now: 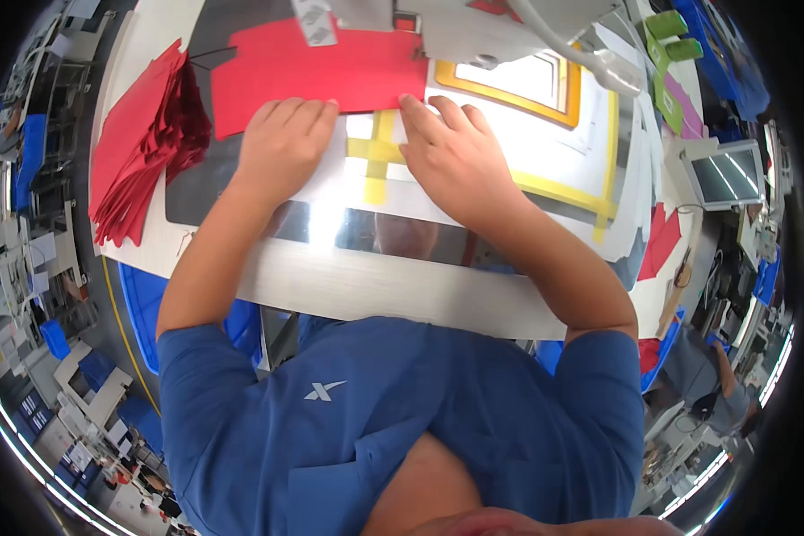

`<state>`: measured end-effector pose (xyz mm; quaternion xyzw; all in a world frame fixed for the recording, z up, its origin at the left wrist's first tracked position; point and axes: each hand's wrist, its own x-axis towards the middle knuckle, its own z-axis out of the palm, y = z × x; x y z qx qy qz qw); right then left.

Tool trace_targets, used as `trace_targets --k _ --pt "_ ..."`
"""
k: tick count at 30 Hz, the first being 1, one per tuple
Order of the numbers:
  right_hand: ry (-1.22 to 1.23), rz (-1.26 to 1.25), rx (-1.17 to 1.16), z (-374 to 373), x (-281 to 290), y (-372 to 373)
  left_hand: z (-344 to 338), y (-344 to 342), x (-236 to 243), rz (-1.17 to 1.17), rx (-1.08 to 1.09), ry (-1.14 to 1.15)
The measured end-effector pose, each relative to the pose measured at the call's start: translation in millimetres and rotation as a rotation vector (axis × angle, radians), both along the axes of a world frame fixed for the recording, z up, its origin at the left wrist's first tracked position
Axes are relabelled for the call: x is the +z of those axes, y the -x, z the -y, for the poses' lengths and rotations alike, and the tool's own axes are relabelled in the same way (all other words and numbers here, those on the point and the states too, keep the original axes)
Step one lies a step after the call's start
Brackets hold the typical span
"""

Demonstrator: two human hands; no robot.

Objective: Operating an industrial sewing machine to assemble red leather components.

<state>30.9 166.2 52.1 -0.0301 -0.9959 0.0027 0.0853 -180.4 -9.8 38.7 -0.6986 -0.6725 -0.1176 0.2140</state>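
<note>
A flat red fabric piece (322, 76) lies across the table under the sewing machine head (473, 34). My left hand (286, 145) rests on its near edge, left of the middle, with the fingers stretched forward and the fingertips on the red material. At the near right corner of the piece, my right hand (460, 152) lies with fingers spread, its index fingertip touching the edge. The right thumb points inward, apart from the fingers. A pale strip with grey marks (314, 20) overlaps the far edge of the red piece. The left thumb is hidden.
Stacked red pieces (143, 147) stand at the table's left. A yellow frame (509, 89) and yellow tape (375, 170) lie right of and below the red piece. Green thread spools (674, 37) and a small screen (728, 174) are at right. Blue bins (143, 313) sit below.
</note>
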Motion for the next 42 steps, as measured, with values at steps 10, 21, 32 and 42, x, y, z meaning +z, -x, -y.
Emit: trace_targets --k 10,21,32,42 --pt "-0.275 -0.191 -0.163 -37 -11 -50 -10 35 1 -0.157 0.100 0.051" --pt "-0.296 -0.105 -0.365 -88 -5 -136 -94 6 -3 -0.139 -0.153 -0.050" --pt "-0.194 -0.040 -0.321 -112 -4 -155 -81 -19 4 -0.086 -0.089 0.124" --pt "0.199 -0.142 -0.250 -97 -8 -146 -46 -68 4 0.289 0.173 0.399"
